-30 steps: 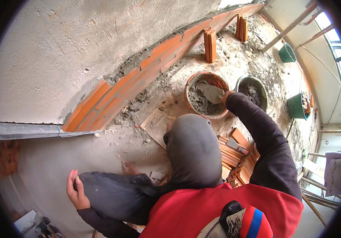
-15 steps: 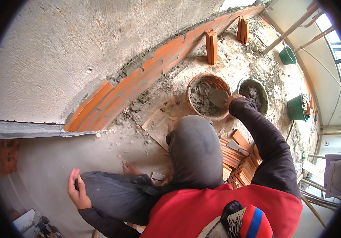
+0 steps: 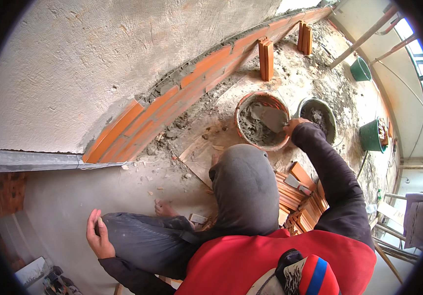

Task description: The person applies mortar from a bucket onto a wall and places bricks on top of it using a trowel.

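My right hand (image 3: 295, 125) is closed around the handle of a trowel (image 3: 274, 119). The trowel's grey, mortar-coated blade is down in an orange-rimmed bucket (image 3: 237, 129) of wet mortar (image 3: 254, 129). Beside that bucket, to the right, stands a second one (image 3: 333, 129) with a pale rim and grey mix inside. At my left knee, my left hand (image 3: 101, 238) rests with the fingers extended and the thumb apart, nothing visible in it. Ahead runs a low course of orange bricks (image 3: 155, 110) with mortar on top, set against the rough plaster wall.
Upright bricks (image 3: 266, 60) stand beyond the buckets, with another group (image 3: 305, 39) farther off. Stacked bricks (image 3: 290, 194) lie by my right knee, a second trowel (image 3: 296, 184) on top. Green buckets (image 3: 370, 136) are at the right. Mortar debris (image 3: 172, 132) litters the wall's foot.
The trowel blade has shifted slightly within the mortar as my right hand moves a little. The whole view has drifted slightly. My left hand stays at the knee.
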The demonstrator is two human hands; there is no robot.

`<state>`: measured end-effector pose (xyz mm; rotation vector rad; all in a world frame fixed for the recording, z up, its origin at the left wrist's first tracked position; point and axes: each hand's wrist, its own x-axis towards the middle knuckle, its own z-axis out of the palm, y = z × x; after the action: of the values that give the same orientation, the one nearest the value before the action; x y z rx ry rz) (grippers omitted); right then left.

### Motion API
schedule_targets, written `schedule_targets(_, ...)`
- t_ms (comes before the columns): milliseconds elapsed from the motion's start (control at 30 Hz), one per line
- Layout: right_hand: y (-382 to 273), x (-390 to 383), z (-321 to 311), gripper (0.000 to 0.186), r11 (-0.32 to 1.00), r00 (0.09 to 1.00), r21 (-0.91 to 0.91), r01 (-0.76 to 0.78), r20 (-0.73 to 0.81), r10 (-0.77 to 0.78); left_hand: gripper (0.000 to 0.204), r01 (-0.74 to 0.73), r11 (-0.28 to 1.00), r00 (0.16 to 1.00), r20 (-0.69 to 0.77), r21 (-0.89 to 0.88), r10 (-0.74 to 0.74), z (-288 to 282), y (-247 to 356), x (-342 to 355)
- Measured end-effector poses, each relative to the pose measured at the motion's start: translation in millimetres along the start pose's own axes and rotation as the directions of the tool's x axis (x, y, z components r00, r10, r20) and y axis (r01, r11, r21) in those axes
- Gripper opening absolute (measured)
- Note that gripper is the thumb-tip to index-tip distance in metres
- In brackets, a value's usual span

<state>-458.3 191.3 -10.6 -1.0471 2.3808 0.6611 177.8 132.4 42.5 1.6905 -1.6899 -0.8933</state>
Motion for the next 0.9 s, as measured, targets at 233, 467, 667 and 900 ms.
schedule_targets(233, 9, 31, 9, 0.043, 0.964, 0.998, -0.262, -0.046, 0.038, 0.058, 0.047, -0.013, 1.000, 1.000, 0.008, 0.013, 0.013, 0, 3, 0)
schedule_targets(467, -11, 18, 4, 0.042, 0.990, 0.994, -0.128, -0.059, 0.083, 0.070, 0.046, -0.010, 1.000, 1.000, 0.010, 0.013, 0.010, -3, -2, -1)
schedule_targets(667, 1, 15, -7, 0.037, 0.977, 0.998, -0.205, -0.055, 0.019, 0.060, 0.048, -0.019, 1.000, 1.000, 0.014, 0.014, 0.019, -4, 1, -2)
schedule_targets(900, -26, 13, -2, 0.030, 0.926, 0.998, -0.377, 0.036, -0.029, -0.051, 0.049, -0.009, 1.000, 1.000, 0.008, 0.011, 0.009, -1, 1, 0)
